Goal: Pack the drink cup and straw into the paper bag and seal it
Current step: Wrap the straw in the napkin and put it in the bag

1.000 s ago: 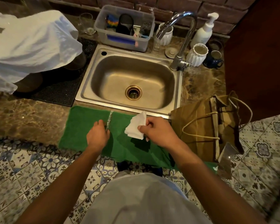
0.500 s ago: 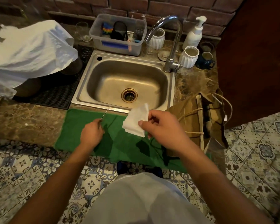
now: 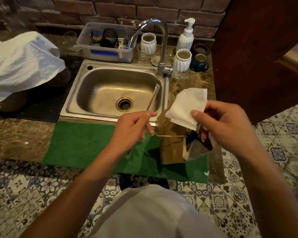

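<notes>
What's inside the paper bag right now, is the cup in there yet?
Cannot tell. The paper bag stands on the green mat, its mouth dark and partly covered by the napkin in the right hand. The wrapped straw is outside, in the left hand.

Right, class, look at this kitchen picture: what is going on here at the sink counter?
A person stands at a counter with a sink. The left hand pinches a wrapped straw, raised over the sink's edge. The right hand holds a white napkin above the brown paper bag, which stands on a green towel. Neither item is in the bag yet.
</notes>
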A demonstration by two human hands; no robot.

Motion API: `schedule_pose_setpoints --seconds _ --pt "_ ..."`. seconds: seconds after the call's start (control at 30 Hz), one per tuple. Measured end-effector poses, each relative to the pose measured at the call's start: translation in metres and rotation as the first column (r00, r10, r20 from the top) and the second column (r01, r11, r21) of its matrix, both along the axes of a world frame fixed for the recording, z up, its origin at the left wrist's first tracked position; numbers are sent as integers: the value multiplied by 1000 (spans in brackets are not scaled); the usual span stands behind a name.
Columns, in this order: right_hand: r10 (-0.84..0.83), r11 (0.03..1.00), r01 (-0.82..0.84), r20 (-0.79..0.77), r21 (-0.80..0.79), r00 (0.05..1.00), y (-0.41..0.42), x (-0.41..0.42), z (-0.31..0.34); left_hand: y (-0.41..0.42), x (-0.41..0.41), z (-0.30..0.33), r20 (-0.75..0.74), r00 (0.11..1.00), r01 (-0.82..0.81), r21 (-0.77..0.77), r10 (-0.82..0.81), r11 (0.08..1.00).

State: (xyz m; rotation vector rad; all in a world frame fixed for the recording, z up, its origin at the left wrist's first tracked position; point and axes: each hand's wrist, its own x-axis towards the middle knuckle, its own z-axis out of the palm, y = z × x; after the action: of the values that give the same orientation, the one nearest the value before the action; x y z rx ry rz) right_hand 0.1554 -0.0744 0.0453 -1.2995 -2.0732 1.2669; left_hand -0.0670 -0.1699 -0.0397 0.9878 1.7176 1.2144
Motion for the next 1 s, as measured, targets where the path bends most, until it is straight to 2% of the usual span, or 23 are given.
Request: schedule_pose_setpoints --seconds 0.17,0.23,0.33,0.43,0.47,0.53,0.6,0.67,0.7,0.77,0.8,0.87,1.0 --pt "-210 976 213 -66 49 975 10 26 -10 21 52 19 107 985 141 -47 -135 989" --pt "-279 959 283 -112 17 954 12 31 -14 26 67 20 62 982 181 -52 -178 982" --pt "-318 941 281 -213 -187 924 8 23 -24 30 79 12 -88 973 208 -51 -212 977" --pt "-413 848 225 -332 -480 848 0 3 -37 29 82 3 -159 967 195 -39 -199 980" --pt "-437 829 219 -350 -515 829 -2 -2 -40 27 81 2 -189 965 178 -35 -181 983" --pt "-436 841 239 -347 -485 830 -1 -6 -47 25 76 -1 -239 961 140 -13 -139 990" --pt "-349 908 259 -252 -329 903 3 -6 -52 22 69 -2 -296 947 126 -7 -123 992" --pt "-179 982 178 -16 -62 984 9 -5 -59 20 64 -2 -401 906 134 -26 -133 991" --pt "-115 992 108 125 65 985 12 -4 -61 20 62 -1 -467 872 144 -38 -145 989" --pt "-57 967 -42 377 251 924 19 -1 -61 21 59 3 -569 808 150 -51 -152 987" --pt "-42 950 -109 466 292 884 23 2 -59 23 57 4 -597 789 143 -49 -144 989" --pt "18 936 -220 587 275 810 28 10 -53 26 51 8 -640 757 118 -62 -130 991" --pt "242 894 -438 722 94 649 33 19 -43 27 45 10 -711 691 81 -106 -133 991"
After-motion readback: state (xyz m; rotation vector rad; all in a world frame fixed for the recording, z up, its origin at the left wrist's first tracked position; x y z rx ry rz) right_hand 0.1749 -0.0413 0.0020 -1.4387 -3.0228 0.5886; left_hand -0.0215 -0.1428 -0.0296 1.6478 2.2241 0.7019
